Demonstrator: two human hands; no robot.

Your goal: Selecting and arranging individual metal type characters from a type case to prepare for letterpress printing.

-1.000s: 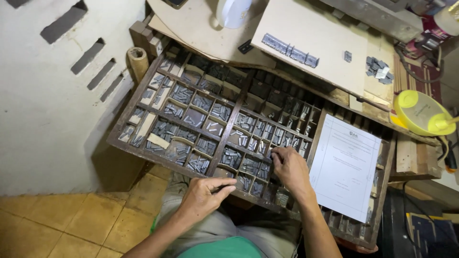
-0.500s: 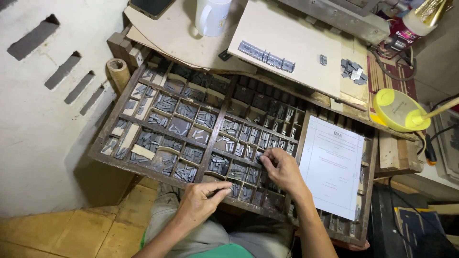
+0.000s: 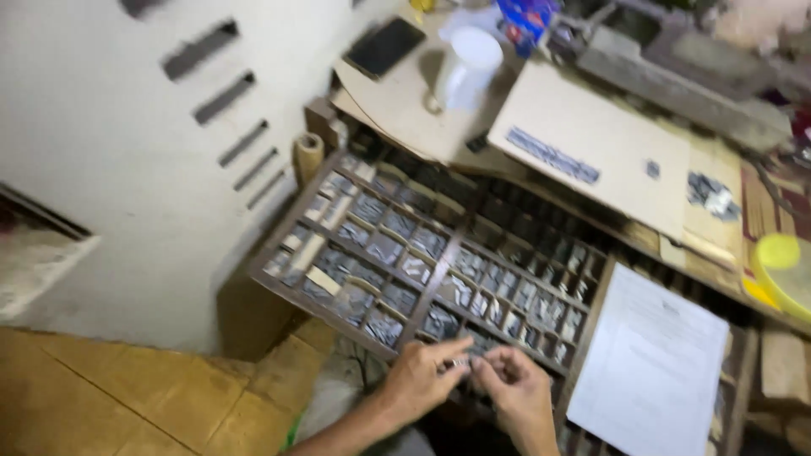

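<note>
Over the near edge of the type tray (image 3: 279,253), both hands meet, fingertips pinched on small metal type (image 3: 460,364) between them. Left hand (image 3: 420,378) and right hand (image 3: 517,390) look closed on those pieces, though blur hides just how. Grey sorts fill the compartments beyond. White sheet (image 3: 655,367) covers the tray's right end; mug (image 3: 466,69) and phone (image 3: 384,46) sit well behind.

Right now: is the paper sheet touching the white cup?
Apart. The head view shows the sheet lying on the type tray's right side, while the cup stands far up on the bench.
</note>
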